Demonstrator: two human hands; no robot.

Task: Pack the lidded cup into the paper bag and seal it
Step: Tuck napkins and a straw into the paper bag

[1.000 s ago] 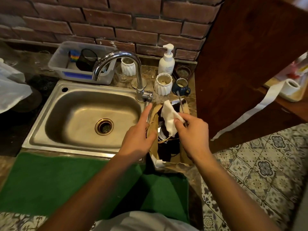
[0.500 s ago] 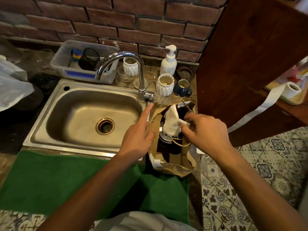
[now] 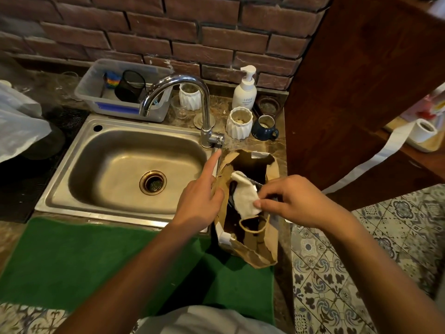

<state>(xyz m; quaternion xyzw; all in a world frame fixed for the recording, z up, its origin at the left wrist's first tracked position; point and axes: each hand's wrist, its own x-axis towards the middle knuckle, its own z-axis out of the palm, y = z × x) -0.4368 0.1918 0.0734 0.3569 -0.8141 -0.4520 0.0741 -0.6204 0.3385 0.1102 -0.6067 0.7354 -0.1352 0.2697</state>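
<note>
A brown paper bag [image 3: 261, 251] stands open on the counter just right of the sink. Inside it, a dark cup [image 3: 232, 197] shows only as a sliver under a white napkin [image 3: 244, 197]. My right hand [image 3: 292, 201] pinches the napkin's lower edge over the bag's mouth. My left hand [image 3: 201, 201] holds the bag's left rim, thumb pressed against the paper and index finger stretched toward the tap. A twisted paper handle [image 3: 252, 225] loops inside the bag's opening.
A steel sink [image 3: 96, 165] and its tap [image 3: 190, 92] lie to the left. Behind the bag stand two white ribbed pots [image 3: 238, 121], a blue mug [image 3: 263, 127] and a soap pump [image 3: 244, 92]. A wooden panel [image 3: 349, 92] rises at right; a green mat [image 3: 96, 261] lies in front.
My right hand has brought the napkin down from above the bag's mouth into it, onto the cup. My left hand has kept its hold on the bag's rim.
</note>
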